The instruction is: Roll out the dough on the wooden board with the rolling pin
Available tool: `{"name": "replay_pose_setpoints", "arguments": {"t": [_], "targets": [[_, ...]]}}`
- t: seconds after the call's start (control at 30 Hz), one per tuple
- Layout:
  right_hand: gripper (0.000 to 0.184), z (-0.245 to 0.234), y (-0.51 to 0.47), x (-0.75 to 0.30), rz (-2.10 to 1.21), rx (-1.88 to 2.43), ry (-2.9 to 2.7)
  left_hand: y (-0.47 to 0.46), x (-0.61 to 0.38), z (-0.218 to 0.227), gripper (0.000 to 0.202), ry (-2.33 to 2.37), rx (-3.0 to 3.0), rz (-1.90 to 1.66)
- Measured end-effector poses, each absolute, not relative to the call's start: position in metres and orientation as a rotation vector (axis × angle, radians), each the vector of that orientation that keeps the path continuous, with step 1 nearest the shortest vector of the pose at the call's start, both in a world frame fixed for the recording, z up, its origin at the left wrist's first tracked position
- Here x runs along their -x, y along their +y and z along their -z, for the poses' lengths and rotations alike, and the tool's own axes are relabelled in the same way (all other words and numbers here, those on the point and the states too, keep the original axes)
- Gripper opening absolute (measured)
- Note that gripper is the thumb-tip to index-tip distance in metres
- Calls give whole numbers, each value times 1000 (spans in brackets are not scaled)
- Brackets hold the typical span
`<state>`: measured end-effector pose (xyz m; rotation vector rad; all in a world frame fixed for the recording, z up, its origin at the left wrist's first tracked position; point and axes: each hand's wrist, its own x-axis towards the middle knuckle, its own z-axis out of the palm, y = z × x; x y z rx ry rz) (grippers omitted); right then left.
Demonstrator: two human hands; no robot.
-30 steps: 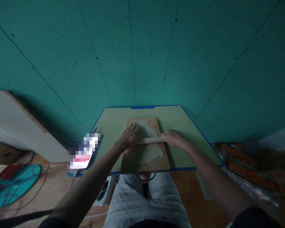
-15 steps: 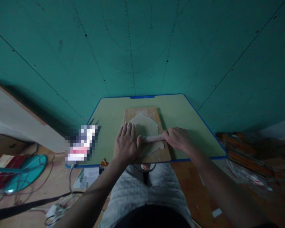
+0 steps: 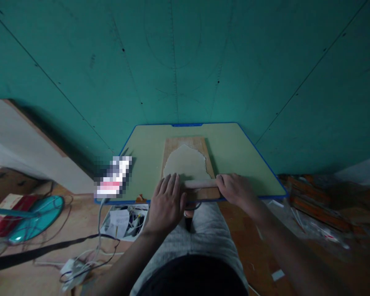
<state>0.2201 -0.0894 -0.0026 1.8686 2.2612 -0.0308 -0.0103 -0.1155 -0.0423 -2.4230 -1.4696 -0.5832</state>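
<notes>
A sheet of rolled dough (image 3: 186, 161) with ragged edges lies on a wooden board (image 3: 185, 141). Across its near part runs a pale rolling pin (image 3: 200, 183). My left hand (image 3: 168, 199) rests flat over the pin's left end, fingers stretched forward and hiding that end. At the other end, my right hand (image 3: 232, 187) is closed around the pin, just past the board's right edge. The dough's near edge is partly covered by the pin and my left hand.
The board lies on a pale green table (image 3: 234, 144) with a blue rim. A pixelated, bright-screened device (image 3: 114, 176) stands at its left, with a cable (image 3: 100, 222) hanging down. Below is a white box (image 3: 135, 220) of cables. A green wall (image 3: 185, 61) rises behind.
Both hands and the rolling pin have moved toward me, to the near part of the dough. More of the dough's far part shows. The camera view has shifted slightly.
</notes>
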Motion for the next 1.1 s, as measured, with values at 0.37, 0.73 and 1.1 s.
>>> {"name": "replay_pose_setpoints", "arguments": {"t": [0.37,0.73,1.1], "targets": [[40,-6,-100,-217,38,-1919,2222,-137,13,51,47,-1445,2404,691],[43,6,-98,-215,8,-2130,2180,-150,13,60,52,-1449,2367,620],[49,1,-35,-219,-8,-2281,2184,-65,-8,41,56,-1585,2359,560]]}}
